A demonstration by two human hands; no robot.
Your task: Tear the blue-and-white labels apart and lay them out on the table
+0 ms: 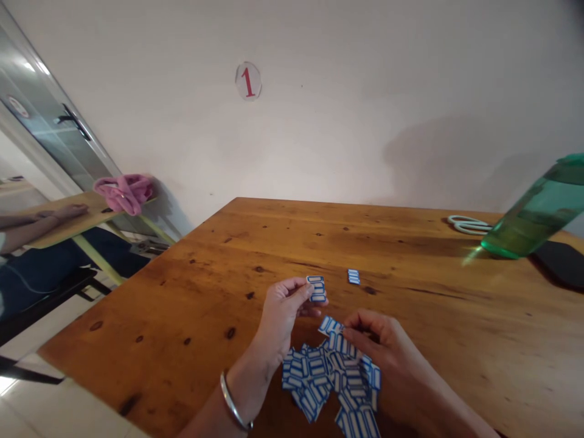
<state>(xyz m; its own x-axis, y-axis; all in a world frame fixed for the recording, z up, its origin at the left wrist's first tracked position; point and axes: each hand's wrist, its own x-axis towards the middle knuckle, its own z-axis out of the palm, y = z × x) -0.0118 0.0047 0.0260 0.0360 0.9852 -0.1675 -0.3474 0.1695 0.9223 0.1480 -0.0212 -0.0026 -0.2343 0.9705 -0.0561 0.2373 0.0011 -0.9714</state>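
My left hand [292, 301] is closed, with a small blue-and-white label sheet [317, 288] pinched between thumb and fingers just above the table. My right hand [376, 334] is at the upper right of a loose pile of similar label sheets [314, 371], its thumb and forefinger closed on the edge of one label sheet [331, 325]. Part of the pile's right side is hidden behind that hand. Beyond both hands, a small stack of label sheets [353, 277] lies by itself on the wooden table [274, 243].
A green water bottle [538, 207] stands at the right, beside a white coiled cable [469, 224] and a dark flat object [559, 263]. To the left, another person's arms [50, 219] rest on a second table, near a pink cloth [125, 191].
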